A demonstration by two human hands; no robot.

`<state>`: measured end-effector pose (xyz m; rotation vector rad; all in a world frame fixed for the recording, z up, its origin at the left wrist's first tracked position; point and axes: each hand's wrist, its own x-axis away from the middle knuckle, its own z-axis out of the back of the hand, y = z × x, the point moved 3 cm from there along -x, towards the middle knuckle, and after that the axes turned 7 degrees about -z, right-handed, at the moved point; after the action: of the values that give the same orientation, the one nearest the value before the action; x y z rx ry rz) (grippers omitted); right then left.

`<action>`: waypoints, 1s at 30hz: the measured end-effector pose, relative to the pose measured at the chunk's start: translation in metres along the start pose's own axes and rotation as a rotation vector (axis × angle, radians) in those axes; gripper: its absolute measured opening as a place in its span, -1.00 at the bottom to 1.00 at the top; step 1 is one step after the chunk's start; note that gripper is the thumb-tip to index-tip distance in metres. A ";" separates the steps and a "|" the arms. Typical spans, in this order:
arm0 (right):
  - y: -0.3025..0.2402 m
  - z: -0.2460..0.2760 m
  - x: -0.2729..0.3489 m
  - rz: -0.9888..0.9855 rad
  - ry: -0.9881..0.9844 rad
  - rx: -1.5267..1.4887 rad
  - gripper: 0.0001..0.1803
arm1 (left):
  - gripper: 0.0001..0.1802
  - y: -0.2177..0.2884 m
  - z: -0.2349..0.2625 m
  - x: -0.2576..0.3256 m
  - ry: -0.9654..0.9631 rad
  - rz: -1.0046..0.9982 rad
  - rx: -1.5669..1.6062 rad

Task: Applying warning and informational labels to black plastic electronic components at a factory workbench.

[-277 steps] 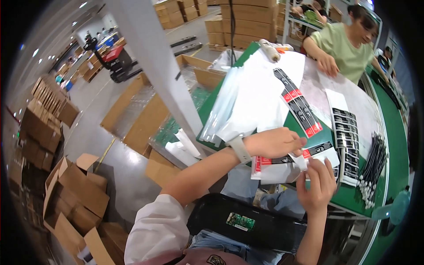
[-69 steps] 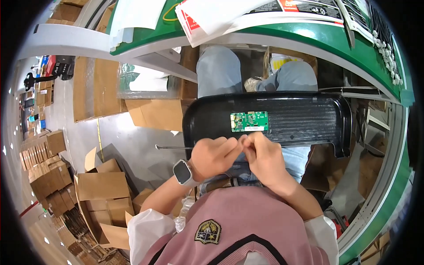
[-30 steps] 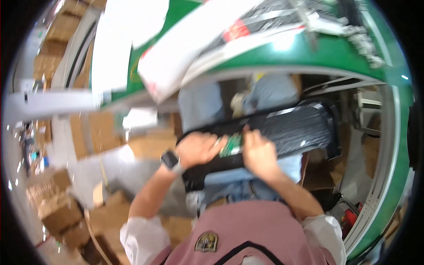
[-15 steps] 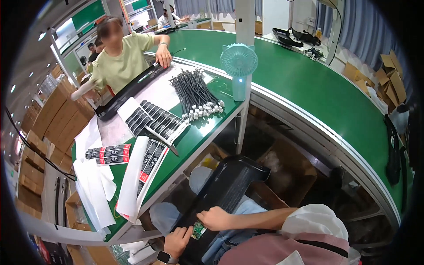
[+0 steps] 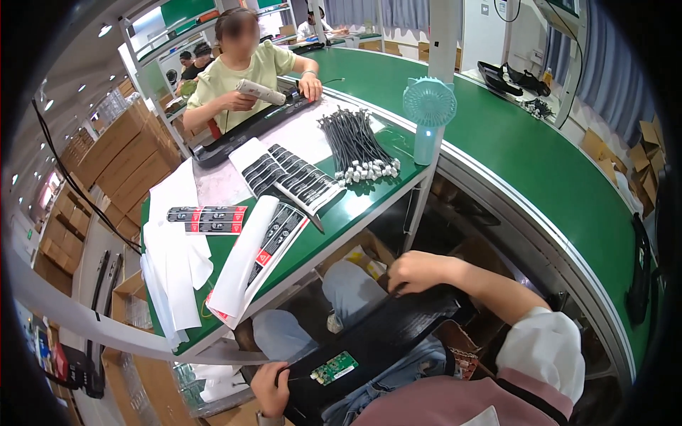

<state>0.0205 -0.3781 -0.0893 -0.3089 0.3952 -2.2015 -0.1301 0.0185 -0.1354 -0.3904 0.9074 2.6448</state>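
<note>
A long black plastic housing lies slantwise across my lap. On its surface near the left end sits a green circuit board with a white label. My left hand grips the left end of the housing, thumb on top, just beside the board. My right hand is closed at the far edge toward the housing's right end, fingers curled over that rim. Part of its fingers is hidden.
A green workbench holds label sheets, a bundle of black cables with white connectors and a teal fan. Across it, a co-worker holds a pale gun-shaped tool over another black housing. A green conveyor curves right.
My hands have left the circuit board and spread to the housing's two ends; the housing has turned flatter. The co-worker has raised a gun-shaped tool. The view has shifted left.
</note>
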 end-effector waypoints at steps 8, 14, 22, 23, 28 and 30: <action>-0.061 0.100 0.239 -0.481 0.527 -0.243 -0.53 | -0.08 0.119 0.081 -0.054 0.111 -0.316 -0.431; -0.068 0.036 0.487 -1.099 1.557 -0.347 -0.82 | -0.58 0.190 0.076 -0.105 0.256 -0.724 0.066; 0.148 0.104 0.550 -1.483 1.344 -0.211 -0.87 | -0.65 0.146 0.023 -0.103 0.078 -0.500 0.070; 0.183 0.128 0.587 -1.520 1.361 -0.196 -0.88 | -0.65 0.132 0.023 -0.104 0.138 -0.488 0.097; 0.257 0.152 0.506 -1.904 1.524 0.485 -0.62 | -0.67 0.114 0.039 -0.112 0.262 -0.403 0.018; 0.247 0.180 0.443 -1.298 1.784 0.785 -0.65 | -0.68 0.100 0.058 -0.115 0.307 -0.354 -0.055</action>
<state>-0.0063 -0.9047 0.0176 2.5742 0.1088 -2.8874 -0.0718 -0.0438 0.0037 -0.9015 0.7662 2.3224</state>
